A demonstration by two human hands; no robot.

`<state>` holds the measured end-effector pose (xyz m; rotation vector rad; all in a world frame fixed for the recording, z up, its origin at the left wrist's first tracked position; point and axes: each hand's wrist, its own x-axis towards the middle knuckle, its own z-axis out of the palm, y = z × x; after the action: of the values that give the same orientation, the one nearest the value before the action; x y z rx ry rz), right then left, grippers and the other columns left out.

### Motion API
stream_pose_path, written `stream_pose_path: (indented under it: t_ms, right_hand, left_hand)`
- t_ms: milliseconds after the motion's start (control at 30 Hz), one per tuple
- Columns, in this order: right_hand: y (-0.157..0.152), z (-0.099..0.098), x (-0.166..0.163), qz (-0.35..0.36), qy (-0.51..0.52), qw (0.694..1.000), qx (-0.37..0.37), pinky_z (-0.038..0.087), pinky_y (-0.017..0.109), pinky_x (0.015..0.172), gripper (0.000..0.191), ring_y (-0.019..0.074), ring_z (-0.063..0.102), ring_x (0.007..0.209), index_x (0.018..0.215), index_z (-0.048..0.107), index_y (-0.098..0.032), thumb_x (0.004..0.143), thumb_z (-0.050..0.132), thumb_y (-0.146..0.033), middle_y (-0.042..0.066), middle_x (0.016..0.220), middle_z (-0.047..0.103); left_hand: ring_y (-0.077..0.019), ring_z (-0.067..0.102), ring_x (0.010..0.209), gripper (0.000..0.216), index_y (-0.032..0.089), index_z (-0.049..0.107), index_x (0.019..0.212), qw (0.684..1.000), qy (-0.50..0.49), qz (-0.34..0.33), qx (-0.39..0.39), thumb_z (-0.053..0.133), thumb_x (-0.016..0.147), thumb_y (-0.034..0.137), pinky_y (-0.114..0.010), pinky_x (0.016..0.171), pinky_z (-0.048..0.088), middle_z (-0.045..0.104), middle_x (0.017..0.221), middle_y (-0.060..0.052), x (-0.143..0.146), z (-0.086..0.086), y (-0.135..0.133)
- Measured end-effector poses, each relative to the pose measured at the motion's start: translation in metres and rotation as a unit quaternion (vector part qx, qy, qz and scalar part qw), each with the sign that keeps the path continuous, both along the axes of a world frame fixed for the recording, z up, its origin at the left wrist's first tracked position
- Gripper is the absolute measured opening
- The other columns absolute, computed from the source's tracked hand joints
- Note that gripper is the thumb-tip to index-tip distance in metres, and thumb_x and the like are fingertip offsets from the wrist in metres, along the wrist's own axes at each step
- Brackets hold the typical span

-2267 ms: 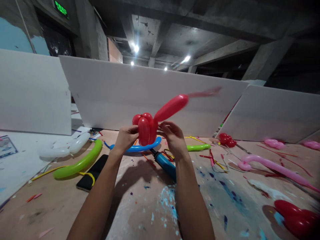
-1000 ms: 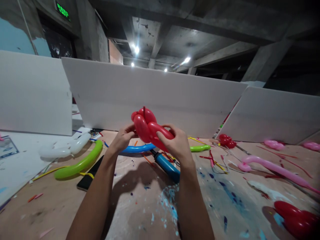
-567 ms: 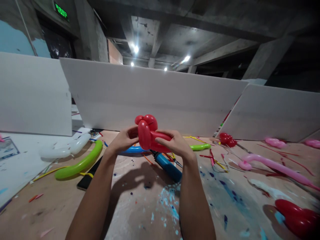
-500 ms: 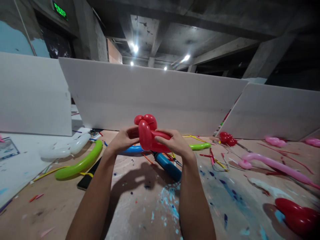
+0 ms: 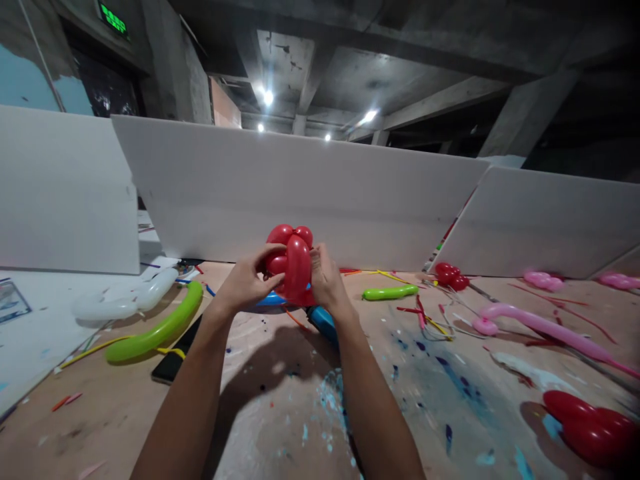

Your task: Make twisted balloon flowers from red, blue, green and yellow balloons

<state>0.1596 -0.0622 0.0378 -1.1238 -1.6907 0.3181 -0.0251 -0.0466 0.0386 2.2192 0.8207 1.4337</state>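
A red twisted balloon point(image 5: 299, 267), bent into several loops and bulbs, is held up between both hands over the table. My left hand point(image 5: 253, 277) grips its left side, thumb below and fingers above one bulb. On the other side my right hand point(image 5: 326, 280) is closed on the balloon's right edge, with its fingertips partly hidden. Below and behind the hands lie a blue balloon point(image 5: 270, 301) and a blue balloon pump point(image 5: 324, 325), the pump partly covered by my right forearm.
At left lie a white balloon point(image 5: 127, 305), a green balloon point(image 5: 157, 333) and a black phone point(image 5: 169, 367). Rightward are a short green balloon point(image 5: 390, 293), a pink balloon point(image 5: 550, 328) and red balloons point(image 5: 593, 427). White boards point(image 5: 300, 193) stand along the back.
The red balloon has been turned, its long loop now facing more to the right. My right hand has moved left and in closer to it, uncovering the short green balloon.
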Motion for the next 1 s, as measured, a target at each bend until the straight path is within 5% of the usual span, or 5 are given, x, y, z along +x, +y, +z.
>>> stream_pose_path:
  t_ms: [267,467,667,900,1000]
  right_hand:
    - [-0.009,0.007,-0.017,-0.107,-0.021,0.984,0.142,0.041,0.043,0.095,0.029,0.0265,0.051,0.103,0.096,0.061,-0.020,0.080,0.060,-0.044,0.011,0.110,0.057]
    - [0.006,0.001,-0.008,-0.120,-0.011,0.986,0.112,0.043,0.039,0.088,0.022,0.0243,0.053,0.094,0.088,0.062,-0.019,0.081,0.056,-0.039,0.008,0.096,0.060]
    - [0.018,-0.005,0.009,-0.115,0.070,0.989,0.055,0.044,0.032,0.072,0.026,0.0187,0.054,0.075,0.082,0.058,-0.020,0.081,0.056,-0.046,0.003,0.081,0.059]
    - [0.016,-0.007,0.004,-0.137,0.067,0.988,0.024,0.041,0.029,0.065,0.039,0.0176,0.053,0.069,0.081,0.053,-0.022,0.076,0.060,-0.059,0.000,0.074,0.057]
    - [0.013,-0.006,0.005,-0.145,0.049,0.988,0.019,0.042,0.030,0.067,0.043,0.0185,0.053,0.073,0.078,0.053,-0.021,0.074,0.061,-0.063,0.001,0.076,0.057]
  left_hand:
    - [-0.0203,0.064,0.083,0.023,0.018,0.068,0.095,0.989,0.011,0.113,0.093,0.067,0.072,0.021,-0.031,0.077,0.049,0.071,0.093,-0.007,0.010,0.002,-0.005]
    - [-0.0167,0.063,0.073,0.026,0.017,0.070,0.090,0.977,-0.186,0.101,-0.019,0.074,0.070,0.033,-0.026,0.065,0.049,0.070,0.084,-0.005,0.002,-0.003,0.007]
    - [-0.0106,0.061,0.059,0.023,0.019,0.060,0.078,0.903,-0.426,0.006,-0.058,0.072,0.072,0.037,-0.029,0.070,0.054,0.058,0.064,0.004,-0.015,0.001,0.015]
    - [-0.0277,0.055,0.113,0.054,0.023,0.058,0.117,0.964,-0.159,0.195,0.086,0.076,0.068,0.037,-0.040,0.088,0.050,0.053,0.129,-0.012,-0.006,0.007,0.000]
    - [-0.0317,0.054,0.114,0.049,0.022,0.063,0.111,0.964,0.025,0.228,0.131,0.077,0.066,0.036,-0.044,0.097,0.043,0.060,0.120,-0.012,0.001,0.007,-0.007]
